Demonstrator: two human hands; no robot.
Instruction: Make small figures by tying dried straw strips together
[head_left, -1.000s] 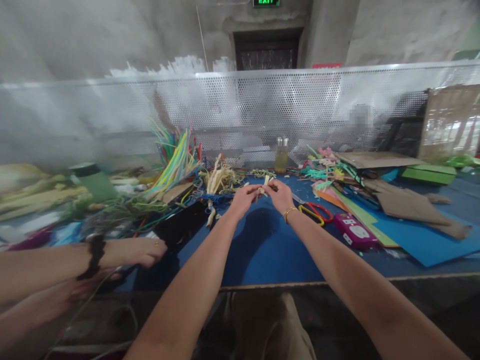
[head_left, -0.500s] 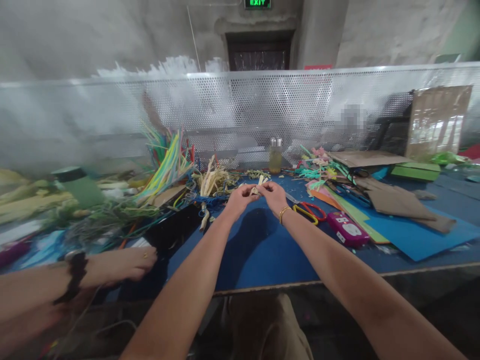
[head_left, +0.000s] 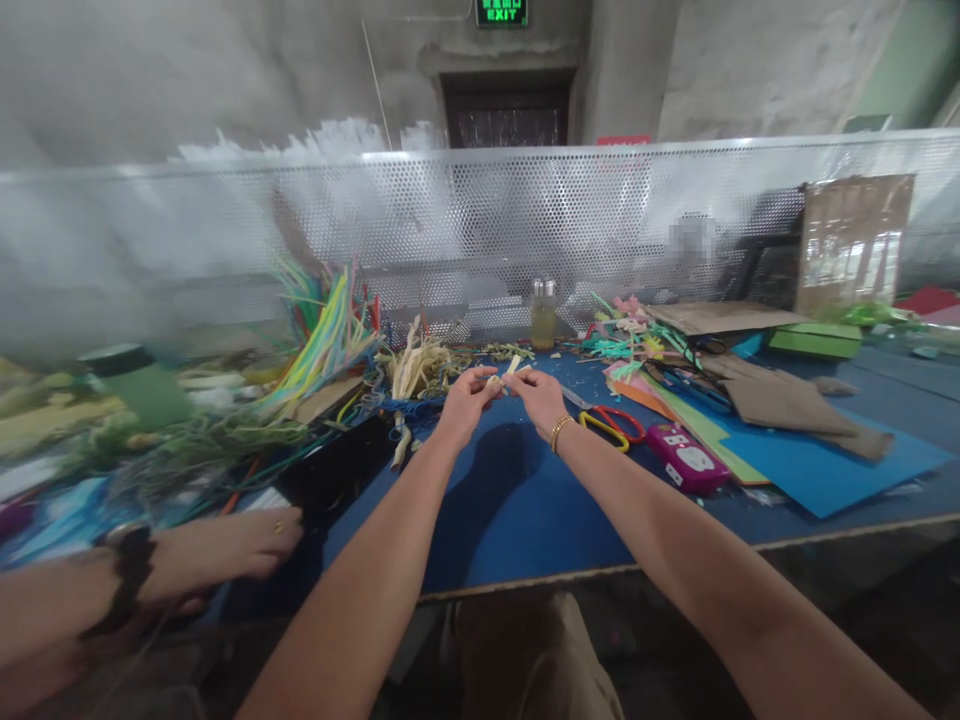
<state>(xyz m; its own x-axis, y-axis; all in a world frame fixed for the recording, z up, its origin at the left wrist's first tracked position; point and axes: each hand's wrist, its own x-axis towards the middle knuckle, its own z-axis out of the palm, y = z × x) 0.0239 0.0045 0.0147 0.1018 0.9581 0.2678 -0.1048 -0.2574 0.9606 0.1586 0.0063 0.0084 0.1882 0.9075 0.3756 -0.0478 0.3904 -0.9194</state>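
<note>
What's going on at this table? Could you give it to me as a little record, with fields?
Hands: left hand and right hand close together, holding a pale strip
Tool: scissors, right of the right hand
Left side: pale bundle, coloured strips
Right side: purple box, blue sheet
Back: bottle before mesh
Neighbour: another person's hand, lower left

A blue table [head_left: 525, 520] spans the lower frame. Scissors [head_left: 600, 412] and a purple case [head_left: 686, 458] lie right of centre.
</note>
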